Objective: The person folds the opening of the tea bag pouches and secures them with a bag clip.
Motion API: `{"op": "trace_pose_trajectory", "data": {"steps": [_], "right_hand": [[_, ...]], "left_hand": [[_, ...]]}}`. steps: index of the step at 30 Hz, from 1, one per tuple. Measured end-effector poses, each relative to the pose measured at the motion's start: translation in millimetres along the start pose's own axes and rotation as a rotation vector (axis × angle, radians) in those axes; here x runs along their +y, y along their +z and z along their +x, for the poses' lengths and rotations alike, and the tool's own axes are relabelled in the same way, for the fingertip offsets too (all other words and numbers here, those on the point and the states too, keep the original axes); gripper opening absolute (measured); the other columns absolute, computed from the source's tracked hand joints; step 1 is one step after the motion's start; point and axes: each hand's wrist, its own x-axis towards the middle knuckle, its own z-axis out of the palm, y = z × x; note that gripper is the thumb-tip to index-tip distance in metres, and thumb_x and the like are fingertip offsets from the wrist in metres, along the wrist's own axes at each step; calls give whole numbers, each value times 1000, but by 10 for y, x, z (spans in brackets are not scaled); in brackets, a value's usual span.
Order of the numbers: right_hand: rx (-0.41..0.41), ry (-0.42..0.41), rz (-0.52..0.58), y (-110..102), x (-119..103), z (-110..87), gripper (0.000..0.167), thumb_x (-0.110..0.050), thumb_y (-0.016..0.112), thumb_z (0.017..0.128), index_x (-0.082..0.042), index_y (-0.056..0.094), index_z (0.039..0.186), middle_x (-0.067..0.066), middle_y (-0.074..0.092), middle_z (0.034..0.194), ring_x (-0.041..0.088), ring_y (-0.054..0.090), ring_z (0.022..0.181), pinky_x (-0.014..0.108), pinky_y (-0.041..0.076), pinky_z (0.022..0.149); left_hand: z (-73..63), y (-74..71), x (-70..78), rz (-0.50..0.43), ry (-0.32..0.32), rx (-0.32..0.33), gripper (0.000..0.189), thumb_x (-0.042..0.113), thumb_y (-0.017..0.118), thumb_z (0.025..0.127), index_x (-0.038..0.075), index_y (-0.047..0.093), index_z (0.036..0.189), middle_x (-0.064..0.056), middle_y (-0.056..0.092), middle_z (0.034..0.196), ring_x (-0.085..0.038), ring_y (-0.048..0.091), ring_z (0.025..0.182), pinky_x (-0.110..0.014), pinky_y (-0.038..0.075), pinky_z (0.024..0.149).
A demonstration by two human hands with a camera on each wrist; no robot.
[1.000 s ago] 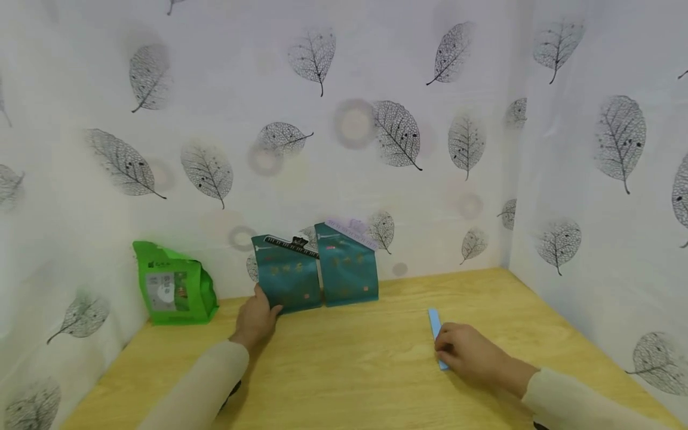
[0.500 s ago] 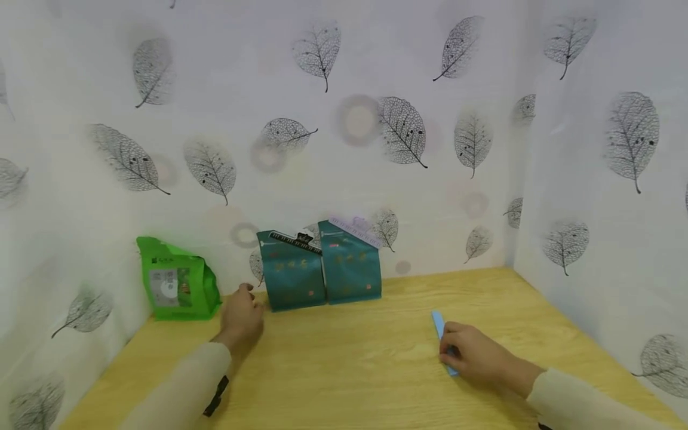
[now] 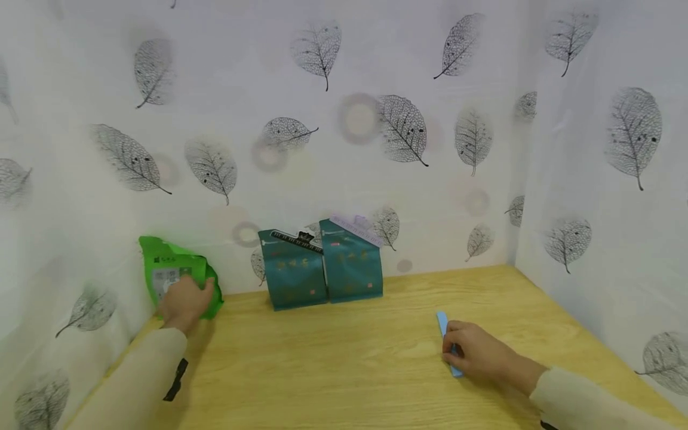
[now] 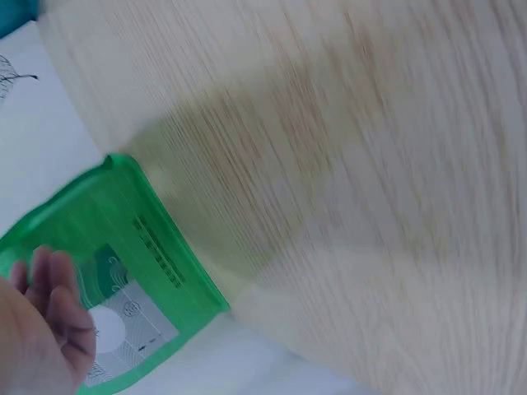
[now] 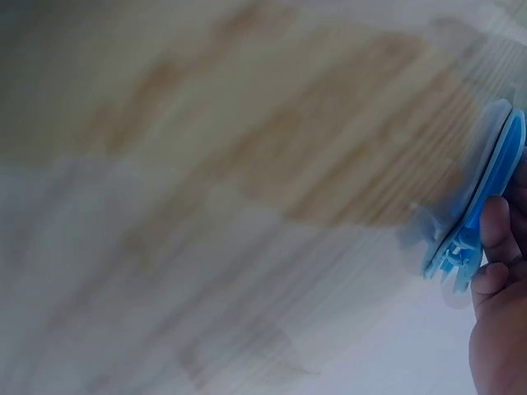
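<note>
My left hand (image 3: 185, 303) is in front of the green bag (image 3: 161, 249) at the back left, with its fingers loosely bent and overlapping the printed label in the head view. In the left wrist view the hand (image 4: 51, 317) hovers over the bag's face (image 4: 160, 230) and grips nothing. On the right, my right hand (image 3: 477, 351) pinches a light-blue bag clip (image 3: 442, 322) held low over the table. The right wrist view shows that clip (image 5: 504, 169) between thumb and fingers, its hinged end near the thumb.
Two teal bags stand side by side against the back wall: the left bag (image 3: 292, 278) has a black clip (image 3: 295, 240) across its slanted top, the right bag (image 3: 355, 275) a lilac clip (image 3: 357, 230). Leaf-printed sheeting (image 3: 322, 173) encloses the wooden table (image 3: 333, 370).
My left hand has let go of the left teal bag and moved leftward to the green bag. The right hand still pinches the blue clip, almost unmoved.
</note>
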Motion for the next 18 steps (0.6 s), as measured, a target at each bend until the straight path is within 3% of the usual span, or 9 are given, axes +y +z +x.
{"op": "trace_pose_trajectory", "data": {"steps": [4, 12, 18], "right_hand": [[-3, -26, -13, 8, -10, 14, 18, -8, 77, 85, -21, 66, 79, -15, 48, 81, -7, 42, 67, 14, 43, 55], [-44, -31, -3, 65, -35, -18, 20, -9, 76, 87, -23, 62, 80, -16, 45, 82, -8, 40, 68, 13, 43, 56], [-40, 8, -12, 16, -30, -8, 19, -9, 75, 87, -23, 63, 81, -15, 46, 83, -7, 42, 68, 14, 44, 57]], "left_hand": [[75, -22, -88, 70, 27, -115, 70, 57, 33, 101, -1, 57, 70, -17, 59, 63, -27, 57, 57, -39, 46, 47], [95, 45, -141, 152, 77, -179, 51, 24, 31, 103, 5, 55, 62, -15, 60, 63, -26, 55, 59, -42, 47, 51], [90, -4, -75, 195, 134, -192, 49, 23, 35, 103, 7, 54, 60, -12, 59, 63, -24, 53, 59, -41, 46, 51]]}}
